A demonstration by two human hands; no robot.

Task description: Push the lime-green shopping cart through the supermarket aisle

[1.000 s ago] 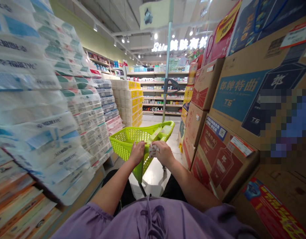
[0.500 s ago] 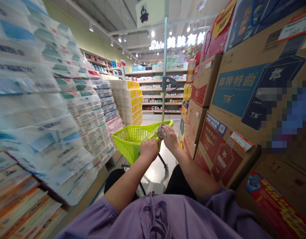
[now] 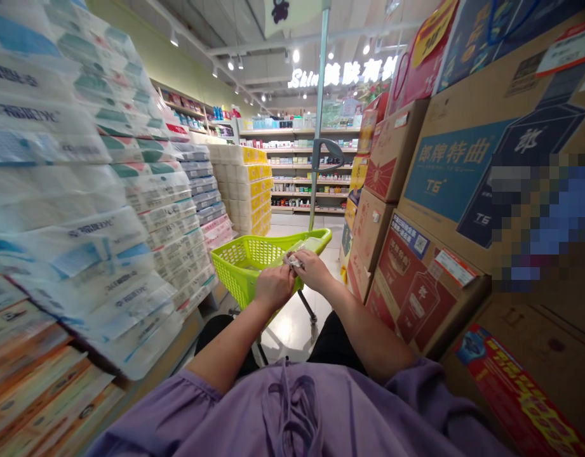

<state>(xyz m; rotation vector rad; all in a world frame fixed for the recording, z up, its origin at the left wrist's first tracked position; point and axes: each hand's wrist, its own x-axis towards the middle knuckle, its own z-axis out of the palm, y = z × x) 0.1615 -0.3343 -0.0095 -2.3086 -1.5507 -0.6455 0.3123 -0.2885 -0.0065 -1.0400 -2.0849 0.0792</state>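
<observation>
A lime-green shopping cart (image 3: 235, 273) with a perforated basket stands before me. My left hand (image 3: 275, 285) is closed around the near end of its handle bar, knuckles upward. Right beside it, my right hand (image 3: 314, 271) is closed on a crumpled whitish-brown cloth (image 3: 293, 259), which it presses against the bar. The two hands touch or nearly touch. Beyond the cloth, a pale label panel (image 3: 309, 244) shows on the handle. My fingertips and the underside of the bar are hidden.
Wrapped tissue packs (image 3: 106, 254) are stacked high on the left. Cardboard cartons (image 3: 444, 184) form a wall on the right. Tiled floor (image 3: 292, 339) lies under the cart. A metal pole (image 3: 319, 82) with a grey grip rises beyond it, and stocked shelves (image 3: 306, 152) stand at the back.
My right hand has slid left and down along the handle with the cloth, coming up against my left hand. My left hand has shifted slightly left and down.
</observation>
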